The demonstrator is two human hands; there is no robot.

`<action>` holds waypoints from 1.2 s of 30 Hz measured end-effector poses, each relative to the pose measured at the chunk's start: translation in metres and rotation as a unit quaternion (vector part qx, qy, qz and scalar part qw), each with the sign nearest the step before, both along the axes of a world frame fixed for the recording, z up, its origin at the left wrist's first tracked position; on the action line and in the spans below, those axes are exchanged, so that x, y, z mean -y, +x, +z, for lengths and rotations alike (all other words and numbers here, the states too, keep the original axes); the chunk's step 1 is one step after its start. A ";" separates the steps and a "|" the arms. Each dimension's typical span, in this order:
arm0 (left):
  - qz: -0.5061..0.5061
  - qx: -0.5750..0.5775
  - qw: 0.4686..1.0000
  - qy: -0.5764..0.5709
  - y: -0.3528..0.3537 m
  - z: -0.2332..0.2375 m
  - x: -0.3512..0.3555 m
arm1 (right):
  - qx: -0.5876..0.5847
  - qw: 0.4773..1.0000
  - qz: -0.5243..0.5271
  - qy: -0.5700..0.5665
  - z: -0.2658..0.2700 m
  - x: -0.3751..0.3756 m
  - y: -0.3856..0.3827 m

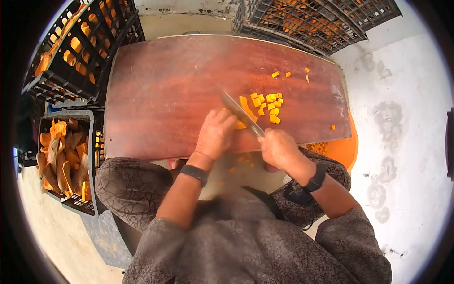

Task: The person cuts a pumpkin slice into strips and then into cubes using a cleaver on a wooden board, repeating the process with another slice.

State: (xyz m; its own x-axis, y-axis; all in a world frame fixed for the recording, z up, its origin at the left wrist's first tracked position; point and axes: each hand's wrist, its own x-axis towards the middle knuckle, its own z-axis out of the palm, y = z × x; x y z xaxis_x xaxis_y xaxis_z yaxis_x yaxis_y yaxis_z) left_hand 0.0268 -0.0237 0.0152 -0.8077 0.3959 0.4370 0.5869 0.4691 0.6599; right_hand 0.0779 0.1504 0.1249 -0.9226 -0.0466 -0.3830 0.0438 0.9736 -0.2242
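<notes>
My right hand (279, 147) is wrapped round the handle of a knife (242, 113), whose blade slants up and to the left over the board. My left hand (216, 132) is curled just left of the blade, its fingertips on a pumpkin piece (240, 125) that they partly hide. Along the blade's right side lies a longer pumpkin strip (248, 108). Several small pumpkin cubes (273, 105) are grouped to the right of it. All of this rests on a reddish-brown wooden board (161, 99) in front of my knees.
Black crates with pumpkin pieces (75, 59) stand at the left; a lower crate (92, 156) holds peeled-looking offcuts (64, 161). More crates (312, 23) are stacked behind the board. An orange tub (351, 146) with cubes sits under its right edge. A white wall (402, 123) rises at right.
</notes>
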 end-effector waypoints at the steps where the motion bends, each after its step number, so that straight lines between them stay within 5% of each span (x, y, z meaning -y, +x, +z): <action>1: -0.002 -0.002 1.000 -0.003 0.000 0.000 0.000 | -0.002 1.000 -0.002 -0.003 -0.007 0.001 0.000; 9: -0.009 -0.044 0.997 0.058 0.000 -0.001 0.001 | -0.043 0.992 -0.084 -0.081 -0.012 0.002 -0.014; 36: 0.047 -0.064 0.997 0.024 0.000 -0.005 -0.002 | -0.001 1.000 0.002 -0.013 0.037 0.009 0.011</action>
